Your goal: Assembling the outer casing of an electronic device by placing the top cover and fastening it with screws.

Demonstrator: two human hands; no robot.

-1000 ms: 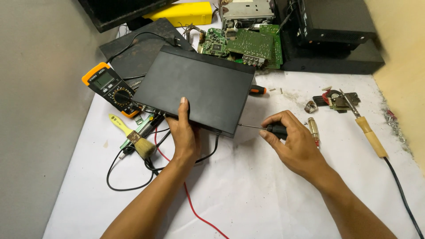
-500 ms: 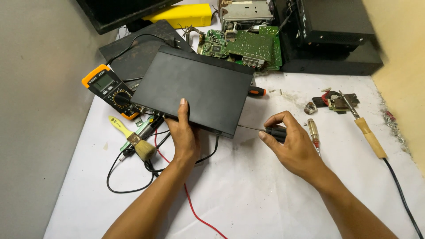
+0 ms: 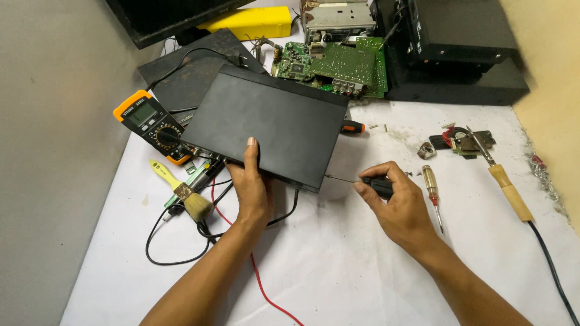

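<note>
White cloth covered the table (image 3: 338, 265), which sat against a grey wall on the left and a yellowish one on the right. Grit and small bits of debris speckled the cloth toward its right side. Along the far edge lay a yellow box (image 3: 251, 21), a green circuit board (image 3: 344, 63) and a stack of black casings (image 3: 459, 54).

At the middle of the table lay a flat black device (image 3: 272, 130), rectangular and matte, turned at an angle to the table's edges, with its top plain and unmarked. The left hand (image 3: 251, 187) rested on its near edge, thumb laid on the top and fingers tucked under the rim, so that grip was closed on the device. The right hand (image 3: 396, 202) held a black-handled screwdriver (image 3: 362, 181), fingers curled tight round the handle, its thin shaft pointing level at the device's near right corner and meeting it there.

Left of the device sat an orange multimeter (image 3: 148, 124), with a yellow-handled brush (image 3: 181, 190) just below it among black and red leads (image 3: 211, 217). Another orange-handled screwdriver (image 3: 350, 127) poked out from behind the device's right edge. Further right lay a small amber screwdriver (image 3: 432, 190), a soldering iron (image 3: 504, 181) with a wooden handle, and a small metal part (image 3: 462, 142).
</note>
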